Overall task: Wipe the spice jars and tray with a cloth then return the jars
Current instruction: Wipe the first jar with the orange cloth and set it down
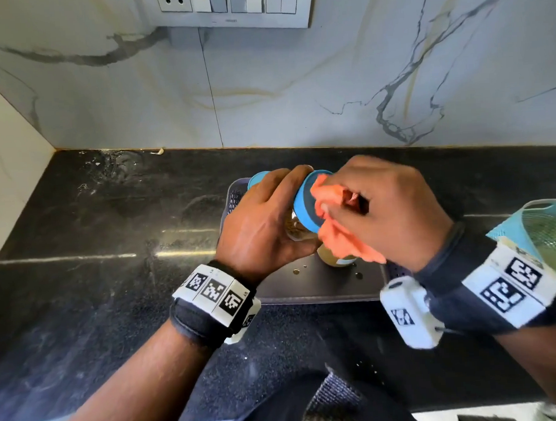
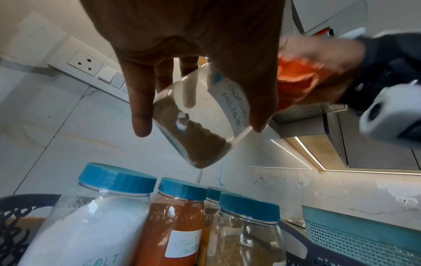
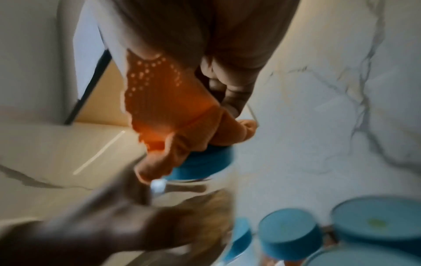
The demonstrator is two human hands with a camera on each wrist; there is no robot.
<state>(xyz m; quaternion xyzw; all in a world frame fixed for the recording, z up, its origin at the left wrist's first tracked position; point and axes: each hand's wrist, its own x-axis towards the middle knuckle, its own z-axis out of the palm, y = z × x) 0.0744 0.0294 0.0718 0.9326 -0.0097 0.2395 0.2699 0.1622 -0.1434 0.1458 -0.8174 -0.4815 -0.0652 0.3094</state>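
Observation:
My left hand (image 1: 264, 217) grips a clear spice jar (image 2: 200, 126) with brown powder and a label reading garam masala, held tilted above the tray. Its blue lid (image 1: 305, 205) points toward my right hand (image 1: 386, 204), which holds a bunched orange cloth (image 1: 338, 223) pressed against the lid (image 3: 202, 162). Below, several blue-lidded jars stand in the dark tray (image 1: 306, 289): a salt jar (image 2: 91, 225), a chilli powder jar (image 2: 177, 225) and a jar of brown seeds (image 2: 246, 234). Most of them are hidden by my hands in the head view.
The tray sits on a black stone counter (image 1: 111, 251) against a marble wall with a switch panel (image 1: 227, 7). A teal mesh basket (image 1: 554, 228) stands at the right, also as a teal mesh basket (image 2: 364, 234) beside the tray.

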